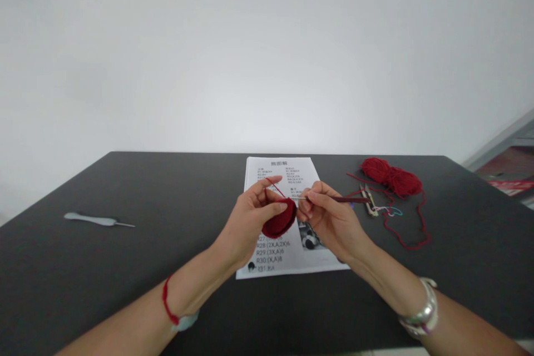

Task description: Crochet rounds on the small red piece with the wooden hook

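Dark worktop (104,267) beneath a pattern sheet (281,175): the left hand (248,228) pinches a red crocheted piece (278,221) up to meet the crochet hook (350,199) gripped in the right hand (334,222).

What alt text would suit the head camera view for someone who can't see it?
Over a printed pattern on a dark table, the left hand holds a red crocheted disc, the right hand a crochet hook. Red yarn and snips lie right, a grey-handled hook left.

Two hands (248,228) (331,222), two crochet hooks (350,199) (94,219), one crocheted piece (280,220), one yarn skein (392,177), one pattern sheet (329,258), one pair of snips (369,200)
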`<state>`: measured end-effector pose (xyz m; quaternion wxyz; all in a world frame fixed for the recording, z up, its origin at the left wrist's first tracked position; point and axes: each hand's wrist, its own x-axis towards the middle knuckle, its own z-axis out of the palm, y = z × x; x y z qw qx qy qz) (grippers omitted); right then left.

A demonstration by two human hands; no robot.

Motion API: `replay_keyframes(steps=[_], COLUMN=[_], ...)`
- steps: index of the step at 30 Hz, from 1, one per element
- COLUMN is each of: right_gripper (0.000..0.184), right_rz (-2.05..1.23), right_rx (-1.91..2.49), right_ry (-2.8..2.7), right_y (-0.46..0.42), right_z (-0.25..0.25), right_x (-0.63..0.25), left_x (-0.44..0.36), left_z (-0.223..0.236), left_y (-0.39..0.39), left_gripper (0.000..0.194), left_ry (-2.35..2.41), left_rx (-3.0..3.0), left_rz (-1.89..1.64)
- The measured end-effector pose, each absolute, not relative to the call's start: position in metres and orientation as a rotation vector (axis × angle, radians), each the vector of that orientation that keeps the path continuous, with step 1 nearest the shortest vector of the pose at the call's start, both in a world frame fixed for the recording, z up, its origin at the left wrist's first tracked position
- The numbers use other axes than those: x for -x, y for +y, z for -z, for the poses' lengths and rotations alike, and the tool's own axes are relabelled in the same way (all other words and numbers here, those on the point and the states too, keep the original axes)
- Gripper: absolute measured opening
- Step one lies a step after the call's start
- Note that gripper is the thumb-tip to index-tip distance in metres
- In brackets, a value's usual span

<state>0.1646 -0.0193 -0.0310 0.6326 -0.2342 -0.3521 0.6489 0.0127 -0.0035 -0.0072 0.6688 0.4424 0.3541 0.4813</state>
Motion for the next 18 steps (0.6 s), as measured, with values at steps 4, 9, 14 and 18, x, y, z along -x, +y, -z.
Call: replay_keyframes(steps=[4,9,14,18], right_gripper=[0.016,0.016,0.016,0.017], right_rz=[-1.331,-1.015,-0.736,-0.484], right_rx=[0.565,0.688,0.825,0.906], right_ry=[-1.01,-1.264,-1.414,-1.564], right_y=[-0.018,-0.023,-0.031,-0.035], right_z=[0.033,0.035,0.038,0.035], right_x=[-0.171,-0.174,-0.171,-0.168], left_x=[-0.012,-0.013,-0.014,-0.014], left_z=[0.006,0.005,0.006,0.004], left_y=[-0.004,-0.005,-0.005,-0.006], left_gripper=[0.051,0.051,0.05,0.048], left_ry=[0.79,0.821,0.836,0.872], left_rx=[-1.018,-1.054,-1.078,-1.118], left_rz=[-1.093,-1.107,-1.129,-1.139])
